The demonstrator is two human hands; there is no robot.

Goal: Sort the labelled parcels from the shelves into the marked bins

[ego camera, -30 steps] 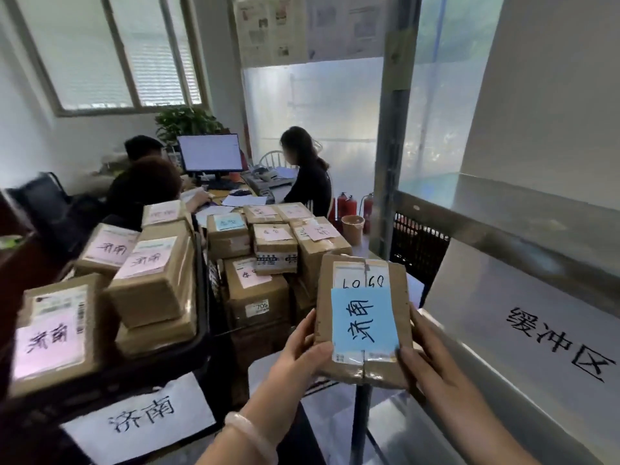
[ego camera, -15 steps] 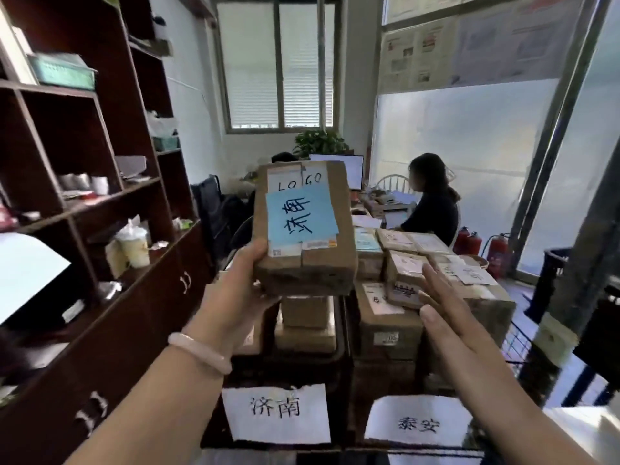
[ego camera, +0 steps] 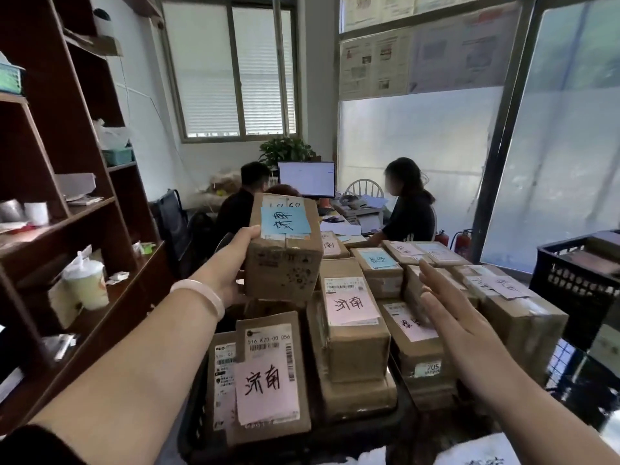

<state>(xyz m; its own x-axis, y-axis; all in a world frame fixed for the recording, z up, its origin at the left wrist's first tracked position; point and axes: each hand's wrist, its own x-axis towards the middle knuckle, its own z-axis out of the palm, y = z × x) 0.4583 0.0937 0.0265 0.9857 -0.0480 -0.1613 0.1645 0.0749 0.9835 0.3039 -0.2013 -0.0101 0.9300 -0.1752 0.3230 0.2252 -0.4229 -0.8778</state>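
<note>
My left hand (ego camera: 225, 263) grips a brown cardboard parcel (ego camera: 285, 263) with a blue label reading 济南, holding it above the back of the left black bin (ego camera: 198, 427). That bin holds several parcels with pink 济南 labels, such as a flat one at the front (ego camera: 268, 380) and a taller one (ego camera: 352, 317). My right hand (ego camera: 449, 317) hovers flat with straight fingers over the parcels of the right-hand stack (ego camera: 412, 337) and holds nothing.
A dark wooden shelf unit (ego camera: 67, 203) with cups and clutter stands at left. A black crate (ego camera: 577, 280) sits at right. Two people work at a desk with a monitor (ego camera: 307, 178) behind the bins. White bin signs (ego camera: 476, 456) show at the bottom edge.
My right hand let go of the parcel about a second ago. My left hand has since carried it forward and lower over the 济南 bin, and the view has tilted down onto the stacked parcels.
</note>
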